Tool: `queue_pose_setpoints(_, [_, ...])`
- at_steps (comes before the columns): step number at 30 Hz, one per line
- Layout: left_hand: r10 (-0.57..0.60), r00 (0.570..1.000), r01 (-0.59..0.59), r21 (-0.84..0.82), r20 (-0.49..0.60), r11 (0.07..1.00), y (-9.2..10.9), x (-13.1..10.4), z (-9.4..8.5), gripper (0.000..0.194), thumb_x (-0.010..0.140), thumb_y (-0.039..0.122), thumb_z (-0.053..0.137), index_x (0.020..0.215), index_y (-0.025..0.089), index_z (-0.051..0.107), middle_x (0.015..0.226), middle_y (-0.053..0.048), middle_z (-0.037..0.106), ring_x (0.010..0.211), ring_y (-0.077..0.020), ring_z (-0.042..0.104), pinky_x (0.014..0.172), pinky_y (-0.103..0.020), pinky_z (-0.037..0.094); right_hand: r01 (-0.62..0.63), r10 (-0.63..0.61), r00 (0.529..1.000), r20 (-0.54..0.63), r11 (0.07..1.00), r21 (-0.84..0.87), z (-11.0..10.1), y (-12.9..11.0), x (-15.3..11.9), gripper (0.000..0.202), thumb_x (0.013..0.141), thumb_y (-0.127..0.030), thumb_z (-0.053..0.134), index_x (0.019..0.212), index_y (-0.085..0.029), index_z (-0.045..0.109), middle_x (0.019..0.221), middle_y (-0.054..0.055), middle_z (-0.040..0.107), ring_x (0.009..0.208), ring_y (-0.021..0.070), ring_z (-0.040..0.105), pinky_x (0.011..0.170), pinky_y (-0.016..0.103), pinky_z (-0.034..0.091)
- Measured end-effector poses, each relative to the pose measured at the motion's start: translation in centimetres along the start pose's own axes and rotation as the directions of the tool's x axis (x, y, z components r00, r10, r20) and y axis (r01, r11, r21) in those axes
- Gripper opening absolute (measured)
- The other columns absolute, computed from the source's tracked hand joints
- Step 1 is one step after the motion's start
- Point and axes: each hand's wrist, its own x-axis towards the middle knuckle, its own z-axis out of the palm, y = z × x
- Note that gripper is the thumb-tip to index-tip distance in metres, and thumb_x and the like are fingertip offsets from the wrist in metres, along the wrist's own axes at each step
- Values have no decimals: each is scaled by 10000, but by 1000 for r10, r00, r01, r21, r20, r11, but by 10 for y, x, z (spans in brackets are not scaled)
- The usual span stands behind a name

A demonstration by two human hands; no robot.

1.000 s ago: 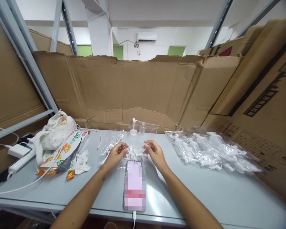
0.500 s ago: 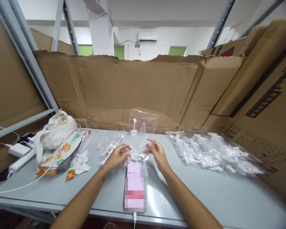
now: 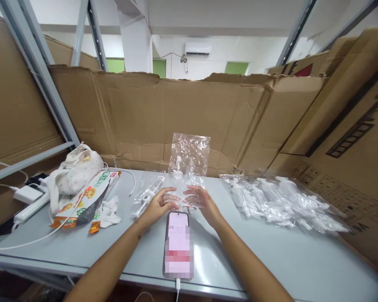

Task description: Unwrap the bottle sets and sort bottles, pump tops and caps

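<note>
A clear plastic bag (image 3: pixel 190 144) stands up flat in front of me, its near end between my hands. My left hand (image 3: pixel 160 204) curls at the film's left side, and my right hand (image 3: pixel 204 203) curls at its right side. Glare on the film blurs the exact finger contact. Behind the film show a white pump-like piece (image 3: pixel 177 173) and a small clear bottle (image 3: pixel 190 167). Small pale parts (image 3: pixel 187 209) lie under my fingers, partly hidden. A phone (image 3: pixel 178 247) with a timer on its screen lies just below my hands.
Bagged white syringe-like pieces (image 3: pixel 271 201) spread over the right of the grey table (image 3: pixel 138 256). Left of my hand lies another bagged syringe-like piece (image 3: pixel 149 195). Farther left are a snack packet (image 3: pixel 88 197), crumpled tissue (image 3: pixel 108 212), a cloth bag (image 3: pixel 74 167) and cables. Cardboard (image 3: pixel 176 109) walls the back.
The clear bag has risen and straightened, and its film now covers the pump-like piece and bottle. My right hand has shifted slightly left, bringing the fingertips closer together.
</note>
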Motion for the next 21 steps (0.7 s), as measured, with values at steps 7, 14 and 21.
queue_pose_setpoints(7, [28,990,-18,70,-135,997,-6,7,-3,374,788,359,581,1097,161,510,827,-55,680,770,-192,668,700,-296,504,-31,44,993,106,993,-117,10,8,-3,562,695,-451,667,1187,-269,468,1102,81,599,786,183,645,697,341,503])
queue_pose_setpoints(14, [-56,994,48,-75,-97,996,-7,8,-5,477,770,388,600,1168,149,493,996,-118,670,880,-235,662,802,-353,495,-74,65,993,-98,993,-95,5,12,5,354,677,-443,679,894,-168,629,766,53,696,660,199,673,673,369,532])
queue_pose_setpoints(21, [-67,995,57,-143,-67,988,-9,9,-9,481,772,385,602,1180,159,488,1084,-138,639,973,-252,628,888,-388,445,-109,104,984,-146,994,-26,-4,12,8,369,644,-461,702,851,-160,650,722,46,697,695,223,686,688,381,550])
